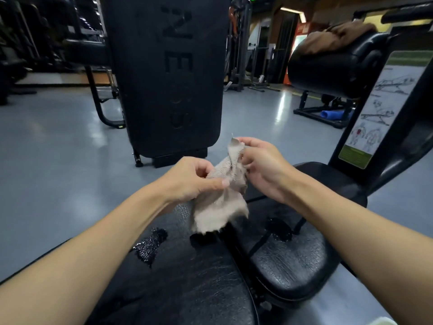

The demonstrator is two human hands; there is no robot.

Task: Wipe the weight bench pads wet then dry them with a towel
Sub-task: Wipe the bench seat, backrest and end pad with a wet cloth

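A small beige cloth (218, 207) hangs in the air above the black bench pads. My left hand (192, 179) pinches its middle between thumb and fingers. My right hand (262, 165) pinches the cloth's upper corner, a little higher and to the right. Below lie two black padded sections: a large pad (178, 277) under my left forearm and a smaller pad (288, 261) to the right. Dark wet-looking patches (150, 247) show on the pads.
A tall black upright pad with embossed letters (168, 73) stands just ahead. To the right a black roller pad (332, 66) carries a brown cloth (335, 36), beside an instruction placard (379, 109). Grey floor (58, 141) spreads to the left; other gym machines stand at the back.
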